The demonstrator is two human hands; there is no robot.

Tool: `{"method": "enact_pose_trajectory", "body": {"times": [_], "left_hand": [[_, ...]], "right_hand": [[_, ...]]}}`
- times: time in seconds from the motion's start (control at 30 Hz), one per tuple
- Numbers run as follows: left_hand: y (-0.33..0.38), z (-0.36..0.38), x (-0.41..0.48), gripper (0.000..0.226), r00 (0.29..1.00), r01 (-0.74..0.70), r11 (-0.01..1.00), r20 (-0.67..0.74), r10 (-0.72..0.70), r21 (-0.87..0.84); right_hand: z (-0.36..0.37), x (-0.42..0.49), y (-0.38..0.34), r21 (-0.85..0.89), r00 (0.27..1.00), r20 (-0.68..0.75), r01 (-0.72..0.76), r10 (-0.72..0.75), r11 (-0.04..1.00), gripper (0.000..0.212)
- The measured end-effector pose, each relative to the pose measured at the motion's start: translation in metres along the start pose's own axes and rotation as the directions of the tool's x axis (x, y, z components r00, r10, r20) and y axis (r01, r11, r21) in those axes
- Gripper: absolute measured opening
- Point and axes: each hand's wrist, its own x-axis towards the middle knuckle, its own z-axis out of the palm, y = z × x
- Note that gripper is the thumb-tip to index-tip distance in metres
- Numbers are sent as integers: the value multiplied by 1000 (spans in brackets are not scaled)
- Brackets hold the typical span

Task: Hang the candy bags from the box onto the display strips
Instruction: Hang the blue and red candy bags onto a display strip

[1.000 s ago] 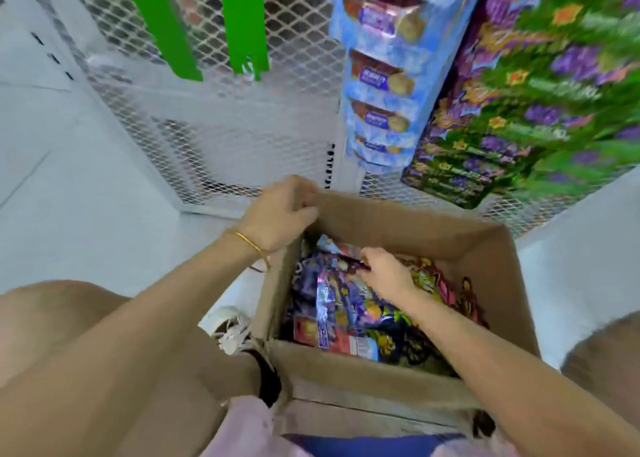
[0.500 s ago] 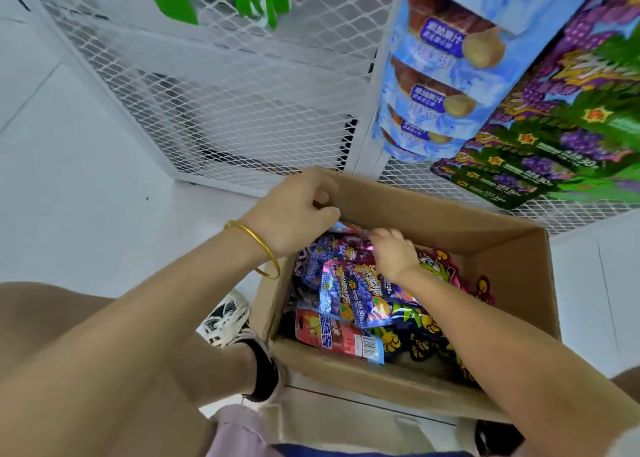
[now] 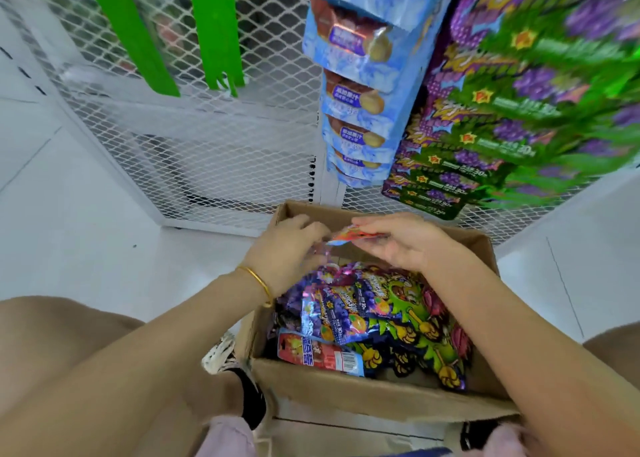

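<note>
Holds a red candy bag (image 3: 353, 235) just above the box (image 3: 381, 399) far wall, pinched in right hand (image 3: 403, 245) fingers, lifted off the loose bags (image 3: 374, 318) inside the box. Has released the box's far corner with left hand (image 3: 287, 252); fingers now at the bag's end, grip too blurred to tell.

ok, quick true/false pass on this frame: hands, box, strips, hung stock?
1. The right hand pinches a red candy bag above the cardboard box. True.
2. The box is empty. False: many candy bags lie in it.
3. The green display strips hang bare. True.
4. The left hand rests on the floor. False: it is at the red bag's end, above the box.
5. The blue bags lie in the box. False: they hang at the mesh rack.
</note>
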Motion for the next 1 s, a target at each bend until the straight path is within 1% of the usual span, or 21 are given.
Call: {"method": "enact_pose_trajectory", "body": {"times": [0.03, 0.07, 0.1, 0.13, 0.17, 0.2, 0.23, 0.27, 0.3, 0.33, 0.4, 0.5, 0.53, 0.57, 0.6, 0.67, 0.73, 0.83, 0.87, 0.93, 1.0], "left_hand": [[1, -4, 4, 40, 994, 18, 994, -108, -30, -109], [3, -12, 5, 35, 980, 50, 970, -176, -94, -239], [2, -19, 7, 30, 966, 87, 924, -197, -170, -372], [3, -26, 8, 27, 957, 115, 860, -177, -230, -498], [5, -33, 8, 27, 954, 131, 796, -142, -263, -592], [7, -39, 7, 26, 958, 135, 736, -101, -267, -663], [10, -45, 5, 20, 966, 129, 686, -67, -251, -716], [13, -51, 4, 12, 975, 118, 645, -35, -219, -755], [18, -59, 2, 11, 982, 104, 623, -18, -187, -775], [23, -68, 0, 16, 986, 93, 617, -13, -165, -782], [32, -90, -4, 20, 991, 80, 634, -8, -134, -769], [44, -142, -10, 6, 999, 48, 671, 25, -45, -740], [49, -165, -11, 17, 1000, 28, 669, 19, -21, -743], [55, -189, -13, 28, 1000, -11, 653, -14, 0, -757], [60, -214, -11, 31, 997, -64, 616, -76, 6, -785], [76, -265, -5, 23, 963, -211, 563, -270, -22, -799], [91, -311, 12, 19, 897, -339, 575, -440, -39, -744], [115, -362, 45, 7, 834, -434, 645, -551, 25, -629], [122, -375, 57, 13, 818, -447, 656, -574, 25, -608], [134, -396, 80, 35, 776, -462, 684, -631, 2, -565], [142, -412, 97, 47, 742, -491, 674, -671, -8, -551]], "right_hand": [[2, -10, -4, -41, 1000, 8, 15, -15, 999, 14], [3, -21, -7, -180, 998, -8, 52, -55, 982, 20], [3, -31, -10, -386, 992, -42, 97, -122, 918, 28], [5, -42, -13, -569, 973, -60, 149, -221, 809, 35], [6, -52, -15, -689, 938, -32, 229, -345, 687, 38], [7, -59, -16, -744, 886, 40, 335, -462, 578, 40], [7, -66, -17, -746, 823, 132, 449, -552, 492, 39], [9, -74, -19, -718, 767, 203, 539, -609, 440, 30], [11, -81, -21, -685, 725, 242, 598, -645, 415, 18], [13, -87, -25, -672, 692, 256, 629, -675, 390, 11], [21, -101, -37, -681, 637, 269, 656, -722, 326, 12], [37, -133, -64, -650, 523, 325, 729, -788, 216, 2], [43, -146, -76, -642, 473, 339, 748, -813, 167, 3], [49, -159, -88, -640, 421, 357, 760, -834, 109, 4], [54, -172, -100, -638, 365, 378, 769, -851, 46, 6], [65, -200, -126, -635, 237, 424, 766, -874, -100, 13], [76, -227, -153, -624, 119, 466, 747, -877, -230, 16], [90, -254, -192, -604, 16, 475, 732, -880, -313, 12], [94, -261, -204, -602, -13, 470, 726, -883, -331, 15], [101, -271, -227, -606, -69, 481, 695, -874, -388, 12], [108, -279, -248, -607, -120, 492, 663, -862, -438, 10]]}}
